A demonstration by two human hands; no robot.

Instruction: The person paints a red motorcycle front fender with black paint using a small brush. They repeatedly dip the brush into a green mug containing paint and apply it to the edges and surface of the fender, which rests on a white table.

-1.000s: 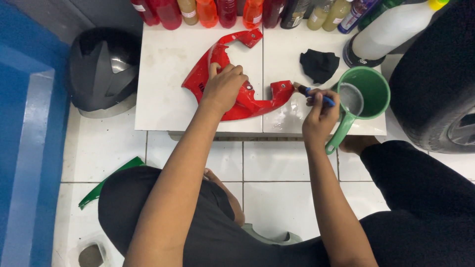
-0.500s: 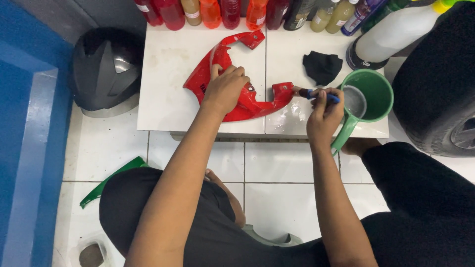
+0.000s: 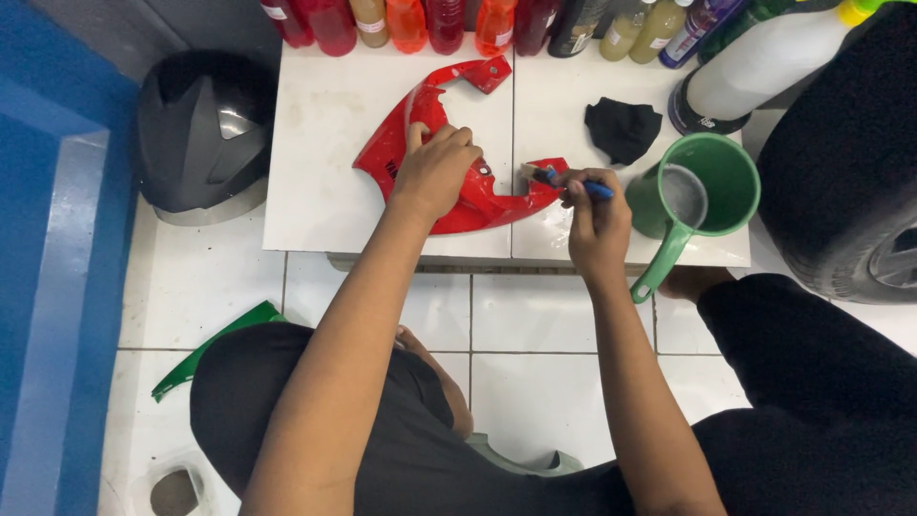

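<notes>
A red curved plastic panel lies on a white tiled ledge. My left hand presses down on the panel's middle. A small brush with a blue handle is gripped in my right hand, its tip touching the panel's right end. To the right of that hand stands a green dipper with water in it, its handle pointing toward me.
A row of coloured bottles lines the ledge's far edge, with a large white bottle at right. A black cloth lies on the ledge. A black helmet sits at left, a tyre at right, a green panel on the floor.
My right hand has shifted the brush slightly left along the panel's right end. The left hand stays pressed on the panel.
</notes>
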